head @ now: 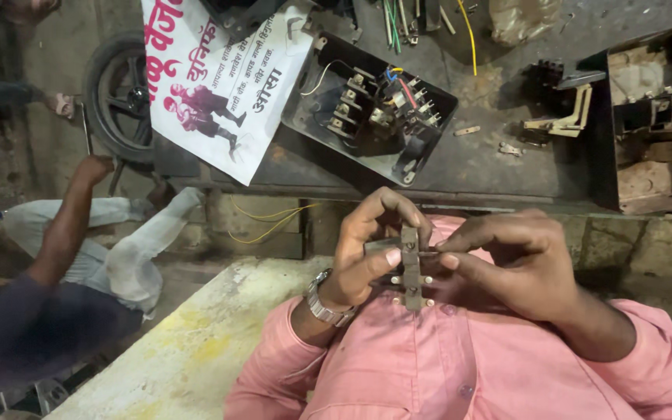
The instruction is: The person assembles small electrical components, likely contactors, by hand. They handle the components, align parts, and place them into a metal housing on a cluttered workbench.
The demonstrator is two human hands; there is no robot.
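My left hand point(363, 253), with a metal watch on its wrist, grips a small brown contact strip point(411, 272) studded with metal screws and holds it upright in front of my pink shirt. My right hand point(515, 264) meets it from the right. Its fingertips pinch at the upper part of the strip, where a thin metal piece sticks out sideways. Both hands are closed around the part, and most of its lower end is hidden by my fingers.
An open black switch box point(375, 109) with contacts and coloured wires lies on the dark bench ahead. Another open box point(655, 117) stands at right, with loose metal parts point(561, 117) between them. A printed poster point(219, 78), a wheel point(118, 93), and another person point(79, 257) sit at left.
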